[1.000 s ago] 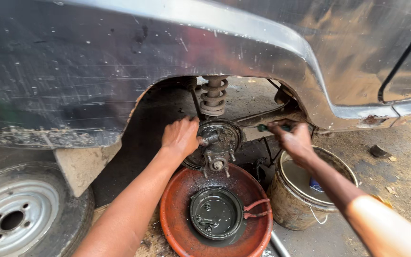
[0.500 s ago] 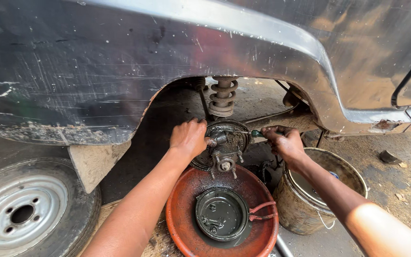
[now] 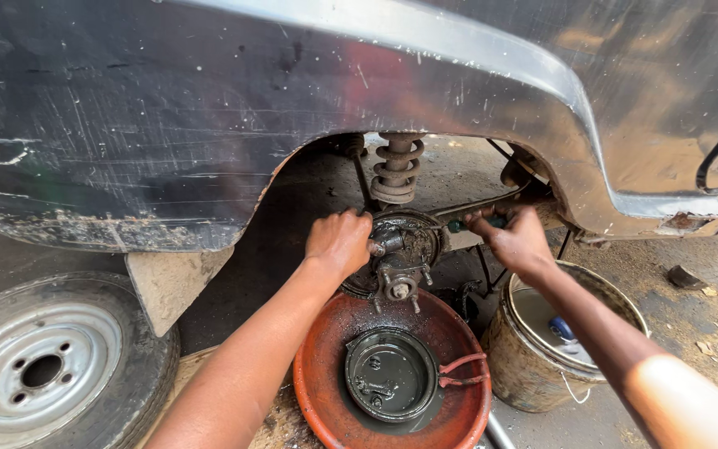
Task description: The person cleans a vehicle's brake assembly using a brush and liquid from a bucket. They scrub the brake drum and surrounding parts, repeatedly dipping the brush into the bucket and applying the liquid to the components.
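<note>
Two bare hands are working inside the open wheel arch of a dark, scratched car body (image 3: 209, 125), where the wheel is off and the hub assembly (image 3: 400, 254) is standing exposed at the centre of view. The left hand (image 3: 338, 241) is curling its fingers closed around the hub's backing plate at about 9 o'clock from the stub axle, seemingly steadying it. The right hand (image 3: 517, 241) is reaching in at 3 o'clock and closing on a thin dark tool or rod (image 3: 467, 223) that is running toward the back of the plate; what its tip is meeting is hidden. A rusty coil spring (image 3: 396, 170) is hanging at 12 o'clock above the hub. Directly below, at 6 o'clock, a round orange-red basin (image 3: 326, 391) is sitting on the ground, probably placed there to catch drips, and is holding a dark brake drum (image 3: 388, 374) lying open side up in oily liquid beside two reddish curved springs (image 3: 459, 372). A dented metal bucket (image 3: 533, 374) is standing at 4 o'clock, within the right arm's reach, with a small blue object inside. The removed wheel (image 3: 43, 366), with its pale steel rim, is lying at 8 o'clock. No packages, labels or signs are showing anywhere.
</note>
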